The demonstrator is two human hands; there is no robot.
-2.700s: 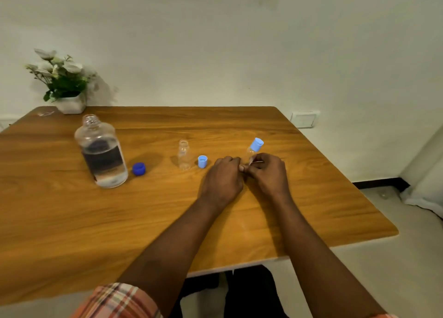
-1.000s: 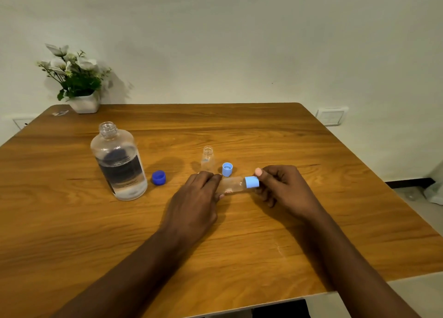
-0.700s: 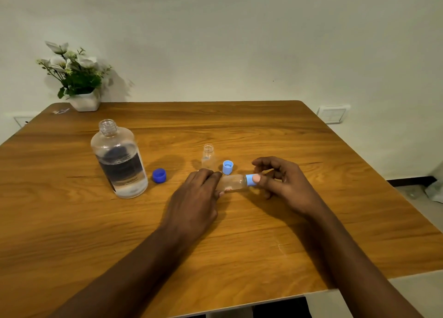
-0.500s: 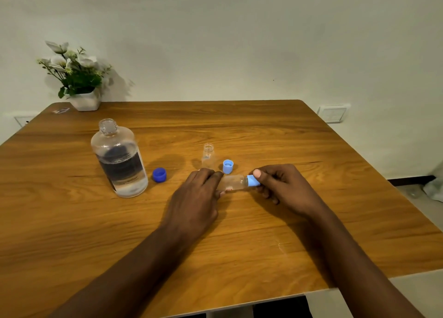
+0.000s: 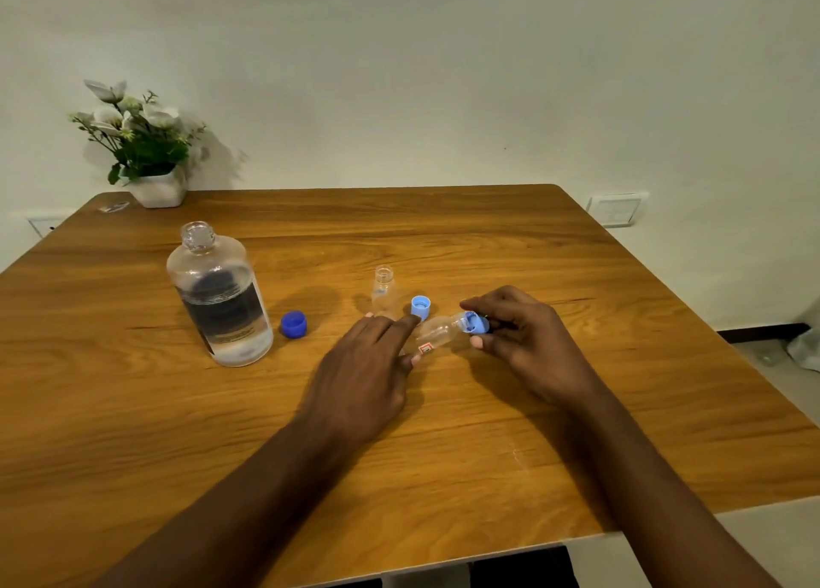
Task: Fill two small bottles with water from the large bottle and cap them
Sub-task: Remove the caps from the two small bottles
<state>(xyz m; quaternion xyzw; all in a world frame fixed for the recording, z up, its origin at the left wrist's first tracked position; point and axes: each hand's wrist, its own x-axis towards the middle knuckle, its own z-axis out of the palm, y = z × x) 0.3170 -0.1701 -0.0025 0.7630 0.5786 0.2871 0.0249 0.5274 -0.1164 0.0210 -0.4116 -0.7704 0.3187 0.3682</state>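
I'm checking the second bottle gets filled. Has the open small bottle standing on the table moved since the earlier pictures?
No. The open small bottle still stands just left of the loose light blue cap, right of the dark blue cap.

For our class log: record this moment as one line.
left hand: holds small bottle | right hand: grips light blue cap | large bottle: open

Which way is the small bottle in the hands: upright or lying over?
Lying over: the small bottle points sideways, neck toward the right hand.
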